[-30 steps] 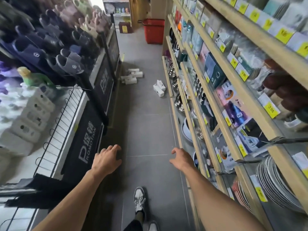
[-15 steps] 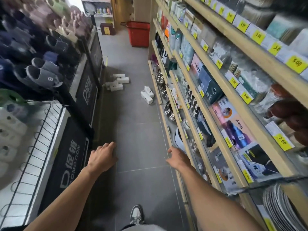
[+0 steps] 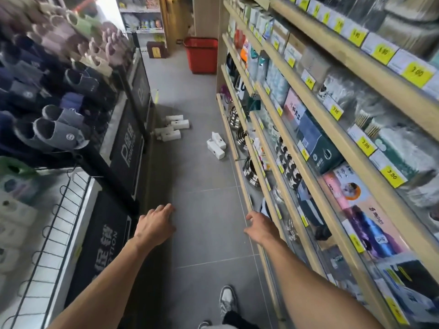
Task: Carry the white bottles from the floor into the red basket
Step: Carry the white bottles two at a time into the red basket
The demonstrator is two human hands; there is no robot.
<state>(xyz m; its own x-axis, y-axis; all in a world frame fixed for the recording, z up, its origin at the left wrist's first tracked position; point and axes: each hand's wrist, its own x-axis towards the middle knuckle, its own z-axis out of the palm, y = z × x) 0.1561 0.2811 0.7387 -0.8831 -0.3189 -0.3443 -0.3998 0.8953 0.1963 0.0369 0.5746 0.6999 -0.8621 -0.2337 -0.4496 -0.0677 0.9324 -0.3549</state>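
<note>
The red basket [image 3: 202, 55] stands at the far end of the aisle, on the grey floor [image 3: 204, 210] against the end of the wooden shelving [image 3: 370, 70]. The white bottles [image 3: 173, 128] all lie short of it, on the person's side. A loose group of four or so sits across the aisle from the basket's side, at the foot of the slipper rack [image 3: 54, 129]. A pair of bottles [image 3: 216, 146] lies on the basket's side, just beside the bottom shelf. None is in the basket as far as its visible rim shows (its inside is hidden from here).

Both hands are farther from the basket than any bottle, and well apart from the bottles. The left hand [image 3: 154, 225] is palm down with its fingers relaxed and nearly straight, holding nothing. The right hand [image 3: 260, 227] is just as empty, its fingers loosely bent and a little spread.

The step in hand looks like the walk-up, so nothing has been carried yet. To do it well, the person should probably stop within easy reach of the pair, crouch instead of bending from the waist, and take one bottle in each hand around its body. The bottles lie on their sides and may roll or skid if nudged. The group opposite would then be a second trip to the basket.
</note>
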